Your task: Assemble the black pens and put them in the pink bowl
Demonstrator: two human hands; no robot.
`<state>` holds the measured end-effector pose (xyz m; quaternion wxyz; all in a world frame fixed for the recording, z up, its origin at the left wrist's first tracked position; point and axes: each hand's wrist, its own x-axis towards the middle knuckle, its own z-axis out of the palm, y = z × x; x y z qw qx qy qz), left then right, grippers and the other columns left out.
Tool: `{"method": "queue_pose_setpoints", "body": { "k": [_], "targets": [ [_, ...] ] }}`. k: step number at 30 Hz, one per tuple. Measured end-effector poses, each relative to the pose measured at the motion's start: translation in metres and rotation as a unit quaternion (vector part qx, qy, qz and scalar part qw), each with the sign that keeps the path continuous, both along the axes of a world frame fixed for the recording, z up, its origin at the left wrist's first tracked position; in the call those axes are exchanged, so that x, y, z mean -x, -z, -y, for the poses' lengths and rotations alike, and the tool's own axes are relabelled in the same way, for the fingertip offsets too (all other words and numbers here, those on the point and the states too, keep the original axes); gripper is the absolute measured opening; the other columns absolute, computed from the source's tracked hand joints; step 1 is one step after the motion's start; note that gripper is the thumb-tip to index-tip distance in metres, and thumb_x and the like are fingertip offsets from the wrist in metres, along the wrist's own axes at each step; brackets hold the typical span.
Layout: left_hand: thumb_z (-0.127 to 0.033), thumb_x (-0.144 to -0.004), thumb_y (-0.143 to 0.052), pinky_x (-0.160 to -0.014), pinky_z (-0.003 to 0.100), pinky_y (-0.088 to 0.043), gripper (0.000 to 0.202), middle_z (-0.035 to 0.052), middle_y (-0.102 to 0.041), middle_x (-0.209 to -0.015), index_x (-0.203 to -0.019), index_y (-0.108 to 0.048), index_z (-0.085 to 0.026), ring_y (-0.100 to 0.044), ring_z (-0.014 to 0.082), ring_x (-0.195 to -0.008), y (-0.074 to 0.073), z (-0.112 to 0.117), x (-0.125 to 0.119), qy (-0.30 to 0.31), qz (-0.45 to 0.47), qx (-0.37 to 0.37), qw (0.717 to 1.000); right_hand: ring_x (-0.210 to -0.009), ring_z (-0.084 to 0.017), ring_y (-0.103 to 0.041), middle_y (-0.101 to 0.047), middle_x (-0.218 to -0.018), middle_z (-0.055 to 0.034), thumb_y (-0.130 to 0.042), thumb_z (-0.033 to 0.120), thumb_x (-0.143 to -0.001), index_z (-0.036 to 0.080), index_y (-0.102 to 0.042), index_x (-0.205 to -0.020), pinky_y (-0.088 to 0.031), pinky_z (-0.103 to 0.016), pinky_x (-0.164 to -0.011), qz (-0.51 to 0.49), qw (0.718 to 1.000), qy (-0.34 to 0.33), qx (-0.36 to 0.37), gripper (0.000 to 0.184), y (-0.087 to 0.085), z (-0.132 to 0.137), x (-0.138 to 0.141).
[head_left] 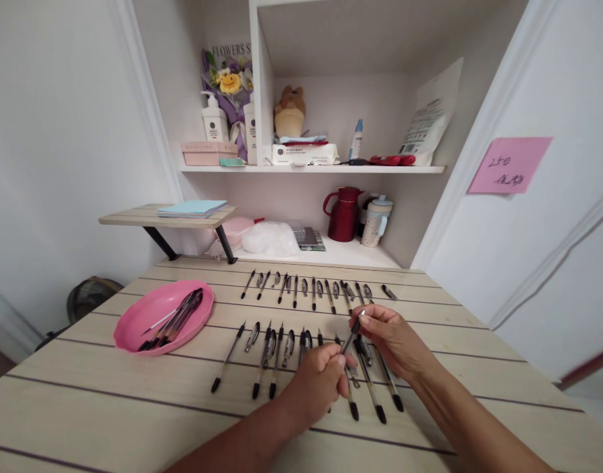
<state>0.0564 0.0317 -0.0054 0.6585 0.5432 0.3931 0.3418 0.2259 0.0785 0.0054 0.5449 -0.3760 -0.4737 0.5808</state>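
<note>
A black pen (pixel 351 338) is held slanted above the table between both hands. My left hand (pixel 317 380) is closed round its lower part. With thumb and fingers, my right hand (pixel 393 335) pinches the upper end, where a shiny tip shows; whether a cap sits there I cannot tell. Under and beside the hands lies a front row of uncapped pens (pixel 229 358), with loose black caps (pixel 252 336) between them; my hands hide part of this row. Farther back, a second row of pens (pixel 295 292) and caps (pixel 305 287) lies side by side.
At the left, a pink bowl (pixel 121 328) holds several pens (pixel 176 322) and a thin white stick. A small raised shelf (pixel 134 215) with blue paper (pixel 193 208) stands behind it. In the cabinet are a red jug (pixel 344 215), a pale cup (pixel 378 222) and a plastic bag (pixel 269 238).
</note>
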Motion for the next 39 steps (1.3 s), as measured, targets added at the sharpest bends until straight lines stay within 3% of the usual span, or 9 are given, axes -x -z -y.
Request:
{"method": "queue_pose_setpoints", "body": {
  "k": [5,8,10,12,17,21,31,35,39],
  "targets": [
    [-0.035,-0.079,-0.045,-0.039,0.018,-0.005,0.022,-0.0051,-0.044,-0.049,-0.085,-0.052,-0.015,-0.019,0.0022,-0.032,-0.006,-0.003,0.008,0.078,0.159,0.203,0.963,-0.072,-0.016,-0.058,-0.065,-0.081,-0.0043,-0.068,0.04,-0.068,0.02,-0.066,-0.083,-0.045,-0.03,-0.066,0.029,0.998,-0.051,0.007,0.025,-0.005,-0.003,-0.005],
    [-0.032,-0.078,-0.046,-0.039,0.017,-0.004,0.021,-0.0041,-0.044,-0.049,-0.083,-0.053,-0.014,-0.022,0.0024,-0.033,-0.008,-0.006,0.013,0.097,0.194,0.254,0.943,-0.077,-0.019,-0.061,-0.067,-0.085,-0.0074,-0.063,0.044,-0.071,0.019,-0.064,-0.089,-0.047,-0.032,-0.067,0.134,0.99,0.044,-0.007,0.031,-0.008,-0.031,-0.035],
    [-0.033,-0.078,-0.046,-0.039,0.016,-0.004,0.021,-0.0037,-0.044,-0.049,-0.082,-0.053,-0.014,-0.023,0.0025,-0.033,-0.008,-0.006,0.013,0.093,0.202,0.262,0.939,-0.073,-0.02,-0.062,-0.067,-0.078,-0.008,-0.056,0.047,-0.073,0.019,-0.063,-0.079,-0.047,-0.032,-0.064,0.272,0.938,0.215,0.005,0.03,-0.01,-0.058,-0.063],
    [-0.034,-0.078,-0.047,-0.038,0.016,-0.003,0.021,-0.0039,-0.043,-0.049,-0.081,-0.053,-0.014,-0.023,0.0024,-0.033,-0.007,-0.006,0.012,0.074,0.199,0.254,0.944,-0.078,-0.024,-0.061,-0.067,-0.075,-0.0113,-0.053,0.045,-0.074,0.018,-0.062,-0.073,-0.046,-0.034,-0.064,0.324,0.901,0.286,0.024,0.029,-0.012,-0.085,-0.091],
    [-0.035,-0.078,-0.048,-0.038,0.017,-0.003,0.021,-0.0046,-0.043,-0.047,-0.079,-0.051,-0.015,-0.02,0.002,-0.032,-0.005,-0.003,0.008,0.038,0.189,0.219,0.957,-0.096,-0.036,-0.055,-0.064,-0.067,-0.0132,-0.068,0.031,-0.055,0.02,-0.053,-0.048,-0.039,-0.042,-0.074,0.439,0.835,0.324,0.068,0.02,0.0,-0.126,-0.116],
    [-0.037,-0.078,-0.048,-0.038,0.018,-0.002,0.023,-0.0053,-0.042,-0.045,-0.079,-0.052,-0.014,-0.018,0.0017,-0.031,-0.004,-0.001,0.006,0.03,0.174,0.205,0.963,-0.101,-0.039,-0.052,-0.064,-0.073,-0.0162,-0.068,0.018,-0.048,0.02,-0.044,-0.041,-0.038,-0.045,-0.075,0.467,0.822,0.312,0.087,0.025,0.02,-0.136,-0.103],
    [-0.04,-0.077,-0.05,-0.037,0.019,-0.003,0.027,-0.0069,-0.041,-0.044,-0.079,-0.051,-0.014,-0.019,0.0007,-0.029,-0.005,0.003,0.005,0.026,0.136,0.155,0.978,-0.066,-0.02,-0.06,-0.06,-0.061,-0.0043,-0.064,0.037,-0.061,0.021,-0.054,-0.061,-0.043,-0.029,-0.054,0.308,0.919,0.24,0.055,0.019,0.004,-0.094,-0.106],
    [-0.041,-0.077,-0.049,-0.035,0.019,-0.004,0.028,-0.0074,-0.041,-0.043,-0.08,-0.052,-0.013,-0.019,0.001,-0.028,-0.003,0.003,0.005,0.032,0.119,0.127,0.984,-0.063,-0.016,-0.058,-0.061,-0.072,-0.002,-0.068,0.04,-0.063,0.022,-0.058,-0.095,-0.044,-0.027,-0.054,0.153,0.972,0.177,-0.016,0.038,-0.008,-0.05,-0.069],
    [-0.04,-0.078,-0.047,-0.033,0.019,-0.005,0.026,-0.0075,-0.042,-0.044,-0.08,-0.052,-0.014,-0.02,0.0015,-0.027,-0.001,0.0,0.006,0.044,0.109,0.118,0.986,-0.06,-0.012,-0.053,-0.058,-0.069,0.0008,-0.069,0.036,-0.066,0.023,-0.058,-0.101,-0.041,-0.025,-0.052,0.004,0.992,0.114,-0.055,0.038,-0.016,-0.017,-0.026]
  ]
}}
